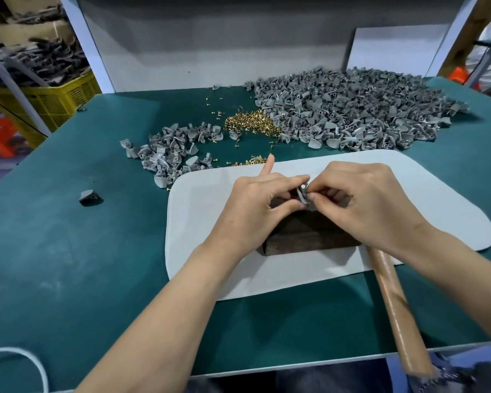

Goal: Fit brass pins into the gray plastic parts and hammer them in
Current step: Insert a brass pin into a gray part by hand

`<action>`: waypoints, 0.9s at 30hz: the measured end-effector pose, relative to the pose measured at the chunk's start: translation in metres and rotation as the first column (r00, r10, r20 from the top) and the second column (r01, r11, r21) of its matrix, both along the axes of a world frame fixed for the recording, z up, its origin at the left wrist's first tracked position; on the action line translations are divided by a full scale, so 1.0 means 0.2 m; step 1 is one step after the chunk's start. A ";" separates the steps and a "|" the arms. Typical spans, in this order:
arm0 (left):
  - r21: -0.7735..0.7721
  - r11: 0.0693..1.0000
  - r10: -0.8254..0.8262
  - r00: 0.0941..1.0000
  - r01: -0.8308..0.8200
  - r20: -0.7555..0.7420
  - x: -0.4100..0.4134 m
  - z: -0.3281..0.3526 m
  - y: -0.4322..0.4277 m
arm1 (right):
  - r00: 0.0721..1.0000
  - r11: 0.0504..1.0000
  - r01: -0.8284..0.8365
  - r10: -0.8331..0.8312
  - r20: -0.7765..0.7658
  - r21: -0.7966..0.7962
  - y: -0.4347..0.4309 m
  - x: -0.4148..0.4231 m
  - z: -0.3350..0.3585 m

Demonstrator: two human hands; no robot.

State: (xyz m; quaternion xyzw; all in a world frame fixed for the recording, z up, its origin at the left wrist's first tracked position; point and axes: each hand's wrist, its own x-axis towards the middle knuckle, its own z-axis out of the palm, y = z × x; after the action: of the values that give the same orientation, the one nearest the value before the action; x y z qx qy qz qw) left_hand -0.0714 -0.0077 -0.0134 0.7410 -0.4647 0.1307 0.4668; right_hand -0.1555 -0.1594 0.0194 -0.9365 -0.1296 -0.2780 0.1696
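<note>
Over a dark wooden block [309, 236] on a white mat [204, 251], both hands meet around one gray plastic part [303, 194]. My left hand [255, 199] pinches the part between thumb and curled fingers, its index finger pointing up and away. My right hand [360, 194] pinches at the part's right side with fingertips; any brass pin there is hidden. A hammer's wooden handle [397, 307] lies under my right wrist, head hidden. Loose brass pins [250, 123] lie heaped behind the mat.
A big heap of gray parts [352, 109] fills the back right of the green table [68, 251]. A smaller gray pile [173, 150] lies back left of the mat, with one stray part [88, 196] further left. A yellow crate [57, 100] stands off the table's left.
</note>
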 end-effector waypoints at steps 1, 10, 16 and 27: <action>0.005 1.000 -0.004 1.000 0.004 0.015 0.00 0.00 0.00 | 1.000 1.000 -0.012 0.012 0.004 -0.003 0.00 0.00 0.00; 0.020 0.999 -0.025 0.999 0.025 0.022 -0.01 0.00 0.00 | 0.994 0.994 -0.106 0.106 -0.009 -0.030 -0.03 -0.02 0.01; 0.011 1.000 -0.015 0.999 0.014 0.043 -0.02 0.00 0.00 | 0.993 0.993 -0.113 0.112 -0.022 -0.033 -0.03 -0.03 0.01; -0.075 0.997 -0.008 0.997 0.002 -0.074 -0.03 0.00 -0.02 | 0.998 0.983 -0.016 0.027 -0.061 0.183 -0.04 -0.02 -0.01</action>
State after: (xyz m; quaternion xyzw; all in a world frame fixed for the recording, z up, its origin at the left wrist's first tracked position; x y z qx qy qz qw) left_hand -0.0780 -0.0125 -0.0141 0.7261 -0.4437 0.1191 0.5116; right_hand -0.1591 -0.1680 0.0165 -0.9240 -0.1083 -0.2569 0.2618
